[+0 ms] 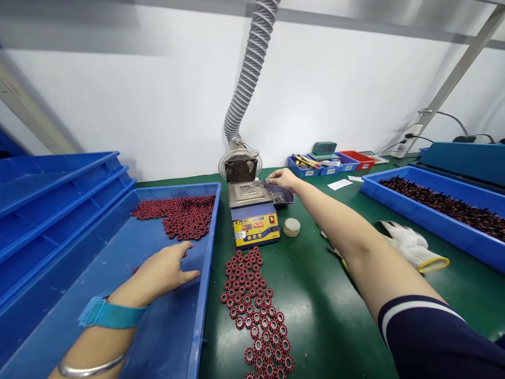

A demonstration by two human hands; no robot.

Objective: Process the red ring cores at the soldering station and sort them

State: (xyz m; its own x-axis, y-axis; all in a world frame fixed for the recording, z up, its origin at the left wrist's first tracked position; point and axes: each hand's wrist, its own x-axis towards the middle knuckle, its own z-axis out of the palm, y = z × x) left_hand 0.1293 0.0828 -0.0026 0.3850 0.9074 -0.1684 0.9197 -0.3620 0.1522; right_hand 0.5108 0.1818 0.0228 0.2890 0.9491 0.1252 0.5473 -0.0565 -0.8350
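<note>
My left hand (163, 271) is above the blue tray (218, 210), fingers apart and holding nothing. Inside that tray, small red ring-shaped parts (185, 216), dark and toothed around the edge, are heaped at the far end. My right hand (284, 179) reaches to the solder pot (252, 210), its fingers pinched around a thin metal strip (258, 182) at the back right of the pot's top plate. The pot's yellow front panel has a lit red display. More red rings (256, 310) lie spread on the green bench in front of it.
A fume hose (252, 63) comes down behind the pot. A bin of metal bits (284, 197) and a round pale tin (292, 227) are beside it. On the right lie pliers (337, 255), white gloves (410, 245) and a blue tray (434, 216) of coppery parts. Trays (67, 205) are stacked left.
</note>
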